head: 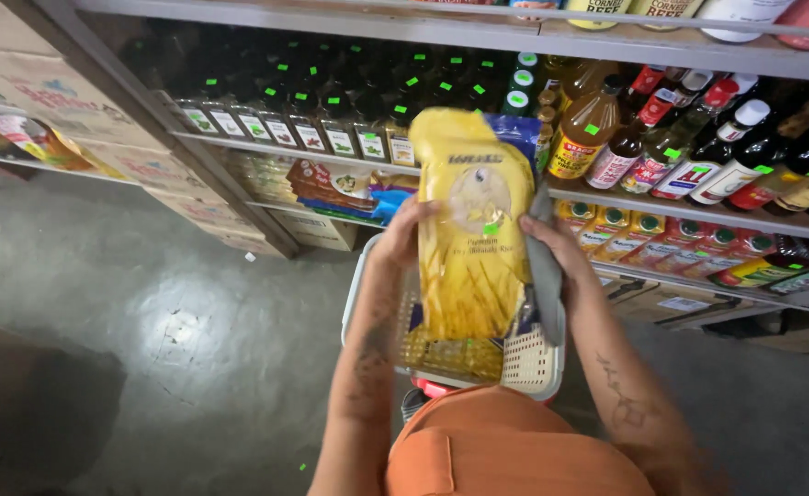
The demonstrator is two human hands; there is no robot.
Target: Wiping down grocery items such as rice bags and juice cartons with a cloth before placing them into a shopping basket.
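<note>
Nearest the camera, an orange garment (505, 445) was seen at the bottom of the view, with both forearms stretched forward from it. Just beyond, a pale plastic basket (533, 360) was set below the hands, its latticed wall showing under the right wrist. Above the basket a yellow bag (471, 230) was held upright between the two hands, its long axis running nearly vertical, top end away from the body and bottom end dipping into the basket. The left hand (402, 237) was closed on the bag's left edge, fingers curled round it at mid-height. The right hand (551, 243) was closed on the opposite edge at about the same height; whether a grey strip seen by its fingers was part of the bag could not be told. The bag lay directly between the palms, equally near to both. Farther off, beyond the fingertips, a shelf rail (753, 220) was seen, with dark bottles (340, 124) to the left of the hands and sauce bottles (689, 147) to the right
</note>
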